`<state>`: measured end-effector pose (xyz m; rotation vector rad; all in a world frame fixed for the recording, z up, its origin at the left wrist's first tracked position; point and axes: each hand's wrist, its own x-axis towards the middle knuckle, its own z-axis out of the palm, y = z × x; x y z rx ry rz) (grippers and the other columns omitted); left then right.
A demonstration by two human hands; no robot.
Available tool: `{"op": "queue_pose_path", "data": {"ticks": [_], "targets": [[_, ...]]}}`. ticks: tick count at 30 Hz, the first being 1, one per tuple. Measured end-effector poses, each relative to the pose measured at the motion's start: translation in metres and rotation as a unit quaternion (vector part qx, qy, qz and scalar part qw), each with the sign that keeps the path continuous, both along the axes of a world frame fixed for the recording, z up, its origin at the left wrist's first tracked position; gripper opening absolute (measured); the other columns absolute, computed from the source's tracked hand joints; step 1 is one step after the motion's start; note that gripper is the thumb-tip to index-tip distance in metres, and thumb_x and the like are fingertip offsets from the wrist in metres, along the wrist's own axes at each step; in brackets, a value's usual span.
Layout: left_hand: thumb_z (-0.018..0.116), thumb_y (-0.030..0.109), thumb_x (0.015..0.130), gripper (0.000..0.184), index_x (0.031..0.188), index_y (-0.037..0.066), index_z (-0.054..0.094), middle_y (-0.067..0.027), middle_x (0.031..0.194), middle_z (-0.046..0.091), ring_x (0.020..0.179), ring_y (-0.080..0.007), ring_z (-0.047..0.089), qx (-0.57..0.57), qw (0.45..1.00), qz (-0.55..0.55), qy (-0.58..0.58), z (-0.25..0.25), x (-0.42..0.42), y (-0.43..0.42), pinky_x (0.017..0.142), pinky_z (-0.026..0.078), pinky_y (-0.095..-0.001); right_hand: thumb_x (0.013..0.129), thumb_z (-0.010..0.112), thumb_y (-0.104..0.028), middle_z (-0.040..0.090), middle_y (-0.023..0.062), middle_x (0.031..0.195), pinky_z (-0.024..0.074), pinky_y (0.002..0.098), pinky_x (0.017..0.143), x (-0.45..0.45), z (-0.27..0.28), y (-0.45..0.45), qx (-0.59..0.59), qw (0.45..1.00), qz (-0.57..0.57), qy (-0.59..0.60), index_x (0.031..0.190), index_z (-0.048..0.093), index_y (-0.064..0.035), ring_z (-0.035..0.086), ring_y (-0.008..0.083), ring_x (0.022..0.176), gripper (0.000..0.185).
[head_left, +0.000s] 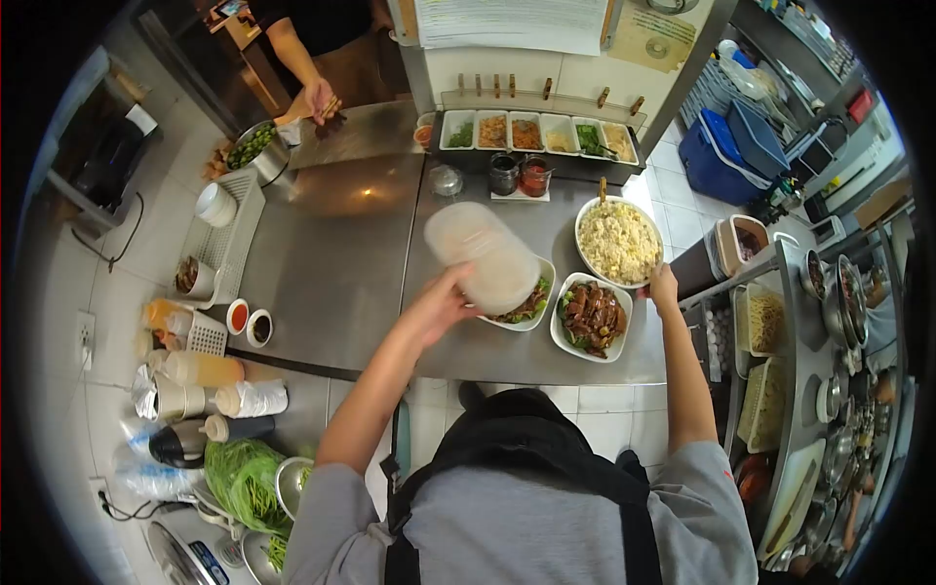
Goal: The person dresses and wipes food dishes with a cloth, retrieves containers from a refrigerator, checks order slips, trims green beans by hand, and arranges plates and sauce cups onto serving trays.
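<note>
My left hand (444, 307) grips a translucent oblong plastic container (478, 252), blurred; whether it is a tub or a lid I cannot tell. It partly covers a white bowl (548, 276) of greens and what looks like meat. Beside that stands a second white bowl (556, 336) with glossy brown sliced meat (593, 314) over greens. My right hand (663, 285) is closed on the lower right rim of a large white bowl (582, 255) of fried rice (619, 239). A wooden-looking handle (603, 188) sticks up at the rice's far edge.
Behind the bowls are a row of topping trays (526, 134), a dark jar (503, 175) and a red jar (534, 177). A white basket (239, 234) and sauce cups stand left on the steel counter (336, 263). Another person's hand (320, 100) is at the far left; shelves line the right.
</note>
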<state>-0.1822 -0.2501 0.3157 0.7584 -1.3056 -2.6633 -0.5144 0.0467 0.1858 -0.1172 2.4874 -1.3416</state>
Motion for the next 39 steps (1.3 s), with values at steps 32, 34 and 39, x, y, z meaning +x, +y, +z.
{"op": "queue_pose_path", "data": {"ticks": [32,34,39], "targets": [[0.055,0.008,0.080,0.047,0.127,0.014,0.054,-0.0142,0.134,0.048,0.122,-0.0331,0.046,-0.880,0.474,-0.032,0.022,-0.112,-0.309,0.027,0.103,0.036,-0.0467,0.101,0.037,-0.023,0.062,0.0097,0.095,0.0564,0.0286,0.049,0.031,0.014,0.099,-0.101,0.992,0.018,-0.071,0.131,0.041,-0.0029,0.064,0.0156,0.064,0.036],[0.058,0.009,0.078,0.048,0.126,0.013,0.054,-0.0139,0.129,0.051,0.120,-0.0322,0.047,-0.831,0.554,0.004,0.053,-0.085,-0.277,0.029,0.102,0.037,-0.0458,0.101,0.037,-0.023,0.062,0.0099,0.092,0.0558,0.0296,0.049,0.016,0.004,0.094,-0.102,0.992,0.056,-0.057,0.129,0.042,-0.0030,0.064,0.0160,0.063,0.035],[0.060,0.005,0.075,0.038,0.112,0.014,0.064,-0.0096,0.106,0.060,0.103,-0.0295,0.055,-0.771,0.614,0.152,-0.074,-0.055,-0.167,-0.015,0.089,0.046,-0.0412,0.102,0.038,-0.026,0.063,0.0083,0.084,0.0538,0.0284,0.047,0.001,-0.002,0.063,-0.115,0.986,0.096,-0.079,0.122,0.046,-0.0036,0.064,0.0163,0.056,0.032]]}}
